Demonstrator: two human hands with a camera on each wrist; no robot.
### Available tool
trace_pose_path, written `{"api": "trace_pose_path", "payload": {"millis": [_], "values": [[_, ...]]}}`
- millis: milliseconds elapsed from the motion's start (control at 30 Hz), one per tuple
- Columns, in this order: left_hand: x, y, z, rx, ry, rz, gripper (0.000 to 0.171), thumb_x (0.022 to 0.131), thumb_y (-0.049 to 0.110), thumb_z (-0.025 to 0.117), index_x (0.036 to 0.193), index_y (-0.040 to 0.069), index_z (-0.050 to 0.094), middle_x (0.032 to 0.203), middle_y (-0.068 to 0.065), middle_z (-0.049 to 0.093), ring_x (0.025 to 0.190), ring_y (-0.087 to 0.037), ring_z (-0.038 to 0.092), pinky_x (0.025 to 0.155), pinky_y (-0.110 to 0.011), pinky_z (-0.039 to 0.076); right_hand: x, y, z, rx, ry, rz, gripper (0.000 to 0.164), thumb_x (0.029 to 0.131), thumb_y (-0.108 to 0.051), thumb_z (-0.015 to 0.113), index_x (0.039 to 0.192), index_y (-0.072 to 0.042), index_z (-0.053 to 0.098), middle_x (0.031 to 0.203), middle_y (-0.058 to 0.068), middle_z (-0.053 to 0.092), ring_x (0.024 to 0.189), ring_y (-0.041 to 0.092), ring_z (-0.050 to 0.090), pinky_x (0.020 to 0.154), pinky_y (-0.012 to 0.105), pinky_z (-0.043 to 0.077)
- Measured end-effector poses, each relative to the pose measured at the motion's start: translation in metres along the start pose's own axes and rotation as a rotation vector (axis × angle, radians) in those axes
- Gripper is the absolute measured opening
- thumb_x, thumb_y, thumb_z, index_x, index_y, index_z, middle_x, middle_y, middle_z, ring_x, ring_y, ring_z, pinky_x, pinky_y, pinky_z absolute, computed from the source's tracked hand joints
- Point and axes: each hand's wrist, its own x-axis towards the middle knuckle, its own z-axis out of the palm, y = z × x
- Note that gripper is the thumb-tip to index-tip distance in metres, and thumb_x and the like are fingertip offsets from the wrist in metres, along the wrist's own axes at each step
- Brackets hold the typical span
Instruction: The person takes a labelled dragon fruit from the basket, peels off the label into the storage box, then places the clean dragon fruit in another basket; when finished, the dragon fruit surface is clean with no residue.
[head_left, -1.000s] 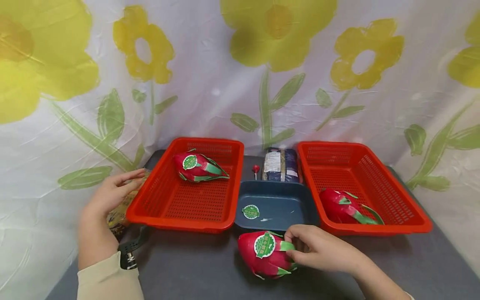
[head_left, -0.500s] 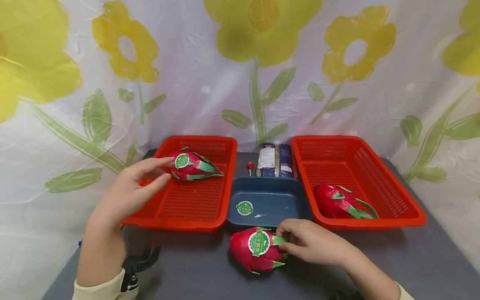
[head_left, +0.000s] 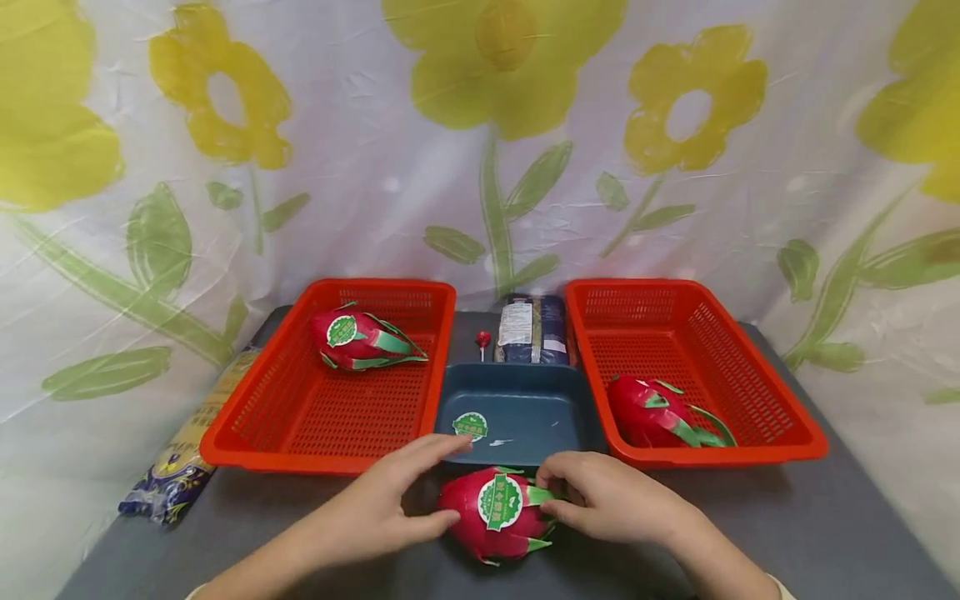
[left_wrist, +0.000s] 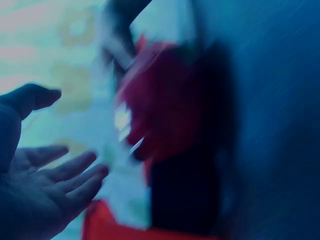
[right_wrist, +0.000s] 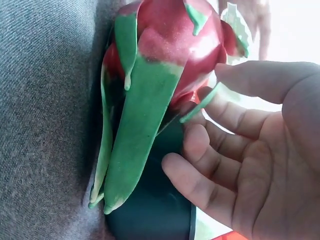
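A red dragon fruit (head_left: 467, 504) with green leaf tips and a round green-and-white sticker (head_left: 500, 502) lies on the grey table, in front of a dark blue rectangular tray (head_left: 540, 446). My right hand (head_left: 618, 504) pinches a green leaf at its right end between thumb and index finger; the other fingers curl loosely, as the right wrist view shows. From the left comes my left hand (head_left: 367, 512), thumb and fingers spread apart around the fruit's left end. The left wrist view is blurred, with that hand (left_wrist: 55, 185) open and apart from the fruit (left_wrist: 160, 100).
Red plastic baskets flank the tray, the left basket (head_left: 326, 461) and right basket (head_left: 735, 454) each holding a dragon fruit. Behind the tray are a red lollipop (head_left: 483, 339) and a dark blue packet (head_left: 551, 321). A gold-and-blue packet (head_left: 187, 450) lies beside the left basket.
My left hand has come from beside the left basket, across it, down to the front dragon fruit. My right hand keeps its pinch on the leaf. The head view has shifted slightly.
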Motion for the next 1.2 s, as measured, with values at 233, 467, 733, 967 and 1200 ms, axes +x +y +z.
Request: {"api": "trace_pose_path", "payload": {"millis": [233,467,733,967,1200], "values": [[-0.009,-0.019,0.053,-0.094,-0.007,-0.042,0.081,0.088,0.040,0.081,0.156,0.026,0.041,0.150,-0.001,0.046,0.130,-0.027,0.048,0.086,-0.027,0.057,-0.001,0.001,0.004,0.099,-0.081,0.048,0.014,0.093,-0.031,0.077,0.101,-0.028,0.066,0.078,-0.016,0.057,0.064,0.002,0.052,0.058,0.023,0.049],[-0.017,-0.049,0.082,-0.246,0.104,-0.055,0.074,0.085,0.034,0.085,0.148,0.016,0.051,0.141,-0.007,0.052,0.123,-0.032,0.051,0.081,-0.025,0.057,0.004,-0.008,0.008,0.111,-0.124,0.107,0.017,0.092,-0.030,0.078,0.105,-0.025,0.069,0.085,-0.017,0.058,0.069,0.002,0.054,0.064,0.022,0.051],[-0.024,-0.068,0.089,-0.316,0.203,0.038,0.065,0.088,0.026,0.082,0.146,0.020,0.055,0.138,-0.006,0.054,0.120,-0.020,0.055,0.083,-0.030,0.059,0.035,-0.060,-0.004,-0.015,-0.006,0.102,0.032,0.091,-0.041,0.076,0.112,-0.017,0.077,0.093,-0.016,0.065,0.078,0.002,0.058,0.067,0.022,0.054],[-0.014,-0.075,0.096,-0.350,0.200,0.173,0.065,0.090,0.021,0.080,0.149,0.020,0.052,0.143,-0.004,0.052,0.125,-0.019,0.054,0.086,-0.032,0.059,0.052,-0.066,0.015,-0.131,0.052,0.118,0.019,0.082,-0.037,0.084,0.092,-0.021,0.080,0.079,-0.017,0.059,0.068,0.000,0.053,0.058,0.021,0.049],[-0.001,-0.072,0.095,-0.327,0.225,0.161,0.067,0.087,0.025,0.083,0.148,0.023,0.053,0.143,0.000,0.053,0.125,-0.021,0.054,0.086,-0.032,0.059,0.055,-0.061,0.008,-0.088,0.120,0.121,0.012,0.080,-0.030,0.086,0.086,-0.023,0.078,0.074,-0.020,0.059,0.068,0.001,0.053,0.059,0.022,0.048]]}}
